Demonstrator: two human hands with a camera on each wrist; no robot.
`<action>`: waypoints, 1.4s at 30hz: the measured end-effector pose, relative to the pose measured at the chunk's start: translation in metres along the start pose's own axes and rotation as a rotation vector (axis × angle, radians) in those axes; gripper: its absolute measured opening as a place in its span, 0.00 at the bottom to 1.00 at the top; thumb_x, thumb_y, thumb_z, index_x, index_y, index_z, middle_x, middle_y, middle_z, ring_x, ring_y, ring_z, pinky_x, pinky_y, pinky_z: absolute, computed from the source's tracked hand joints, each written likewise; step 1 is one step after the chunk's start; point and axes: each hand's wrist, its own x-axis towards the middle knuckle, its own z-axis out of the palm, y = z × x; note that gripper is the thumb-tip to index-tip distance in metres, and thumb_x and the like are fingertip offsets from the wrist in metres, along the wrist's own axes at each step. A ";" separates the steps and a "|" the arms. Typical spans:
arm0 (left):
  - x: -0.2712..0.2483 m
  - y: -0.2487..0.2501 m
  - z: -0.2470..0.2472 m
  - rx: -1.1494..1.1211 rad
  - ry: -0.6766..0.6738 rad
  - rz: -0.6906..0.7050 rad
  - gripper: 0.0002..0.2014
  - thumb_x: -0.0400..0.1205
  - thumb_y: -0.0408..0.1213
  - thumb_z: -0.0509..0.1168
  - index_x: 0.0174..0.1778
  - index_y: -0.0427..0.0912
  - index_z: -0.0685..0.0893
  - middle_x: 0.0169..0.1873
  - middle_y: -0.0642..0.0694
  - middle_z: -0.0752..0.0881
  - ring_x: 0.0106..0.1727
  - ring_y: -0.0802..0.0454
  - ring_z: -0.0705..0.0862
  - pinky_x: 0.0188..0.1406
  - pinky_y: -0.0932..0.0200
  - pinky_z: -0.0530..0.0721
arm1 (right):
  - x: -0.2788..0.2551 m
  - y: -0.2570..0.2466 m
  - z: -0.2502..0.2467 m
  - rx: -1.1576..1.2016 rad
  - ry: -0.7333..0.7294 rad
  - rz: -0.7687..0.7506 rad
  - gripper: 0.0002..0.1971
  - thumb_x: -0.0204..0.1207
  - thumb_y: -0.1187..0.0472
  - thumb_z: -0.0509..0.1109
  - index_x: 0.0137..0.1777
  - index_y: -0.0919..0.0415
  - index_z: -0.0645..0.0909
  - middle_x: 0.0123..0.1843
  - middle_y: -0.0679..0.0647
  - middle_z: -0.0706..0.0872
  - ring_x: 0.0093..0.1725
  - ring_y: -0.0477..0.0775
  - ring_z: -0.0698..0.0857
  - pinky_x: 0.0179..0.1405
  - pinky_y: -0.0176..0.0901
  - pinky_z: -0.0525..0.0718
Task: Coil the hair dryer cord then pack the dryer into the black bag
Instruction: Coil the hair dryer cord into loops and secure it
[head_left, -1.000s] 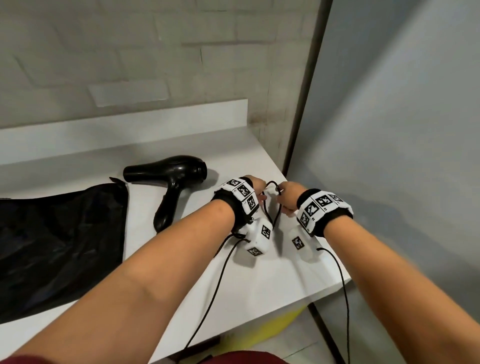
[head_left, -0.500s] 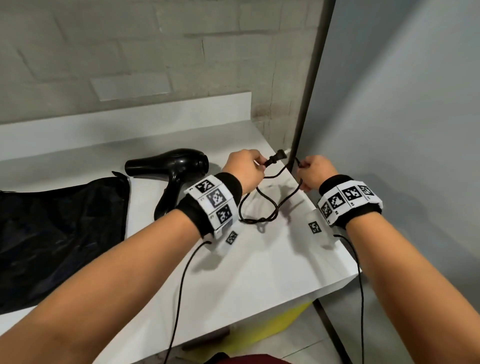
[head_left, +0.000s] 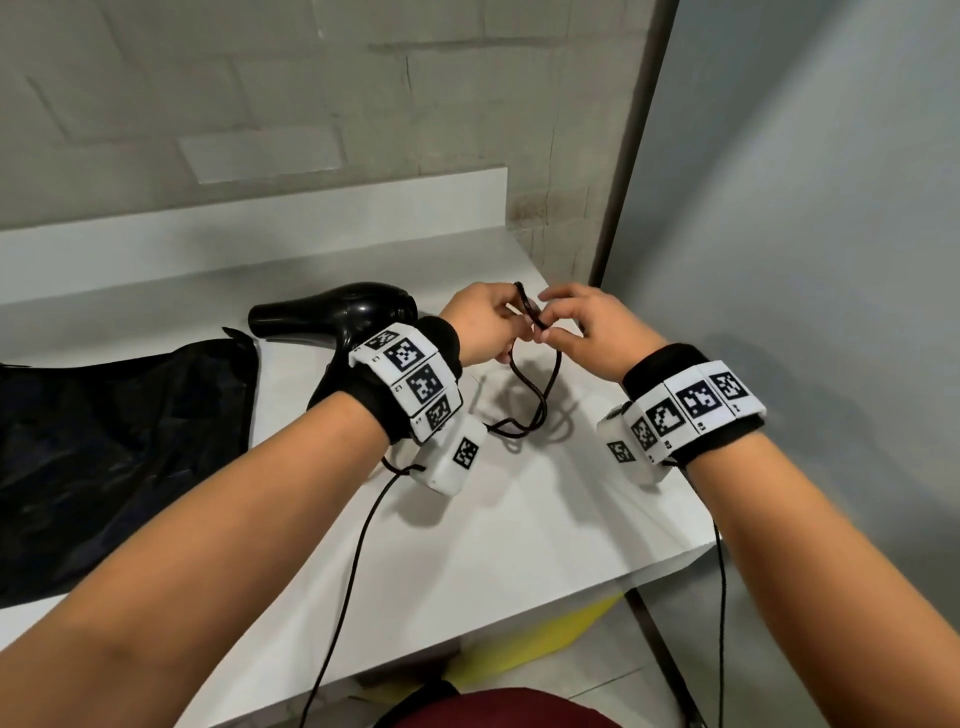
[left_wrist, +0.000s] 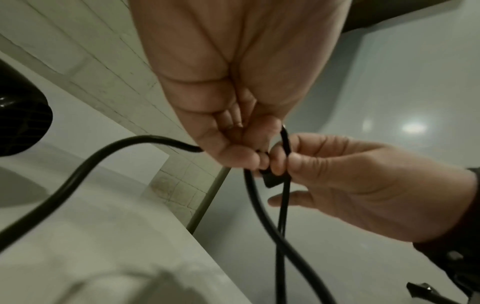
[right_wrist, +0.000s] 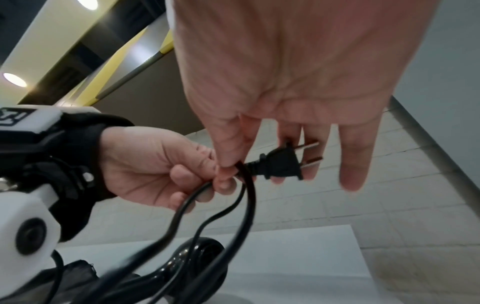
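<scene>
I see the black hair dryer (head_left: 358, 312) lying on its side on the white counter (head_left: 519, 525), toward the back. Its barrel runs left to right, with the nozzle pointing left and the rear grille toward the right. Its handle (head_left: 332, 379) angles down toward me and is partly hidden behind my left wrist.

The black cord (head_left: 540, 400) hangs in loose loops from my two hands down to the counter, just right of the dryer. A further stretch runs under my left wrist. The right wrist view shows the two-pronged plug (right_wrist: 281, 164) at the cord's end, its long axis roughly level and its prongs pointing right, away from my left hand.

My left hand (head_left: 480, 322) is raised above the counter, and its grip is closed around cord strands, fingers curled. My right hand (head_left: 592, 327) meets it fingertip to fingertip. Its thumb and forefinger pinch the cord right behind the plug while the other fingers hang fairly straight.

The black bag (head_left: 119, 457) lies flat on the counter's left side, its right edge just beside the dryer's handle. I cannot tell whether they touch.

Behind the counter is a pale tiled wall (head_left: 311, 104), and a grey panel (head_left: 805, 260) stands to the right.
</scene>
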 end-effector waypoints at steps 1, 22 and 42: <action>0.000 0.001 0.000 -0.023 -0.010 -0.005 0.14 0.79 0.25 0.61 0.56 0.45 0.79 0.32 0.48 0.83 0.15 0.63 0.73 0.21 0.69 0.80 | 0.000 0.001 0.001 0.021 -0.005 -0.005 0.07 0.75 0.63 0.68 0.48 0.63 0.86 0.55 0.59 0.82 0.59 0.58 0.79 0.62 0.44 0.73; 0.039 -0.016 -0.016 -0.722 0.290 -0.282 0.13 0.85 0.32 0.56 0.33 0.40 0.73 0.31 0.47 0.74 0.30 0.58 0.81 0.21 0.70 0.82 | -0.031 0.053 0.001 -0.319 -0.068 0.656 0.15 0.76 0.71 0.55 0.57 0.68 0.80 0.58 0.69 0.84 0.56 0.70 0.82 0.49 0.50 0.79; -0.052 -0.028 0.020 -0.026 -0.137 -0.038 0.18 0.86 0.39 0.53 0.72 0.41 0.69 0.40 0.54 0.74 0.33 0.54 0.82 0.25 0.62 0.78 | -0.028 -0.021 0.002 0.061 0.245 0.393 0.14 0.81 0.63 0.55 0.51 0.74 0.78 0.53 0.72 0.86 0.52 0.66 0.84 0.50 0.48 0.80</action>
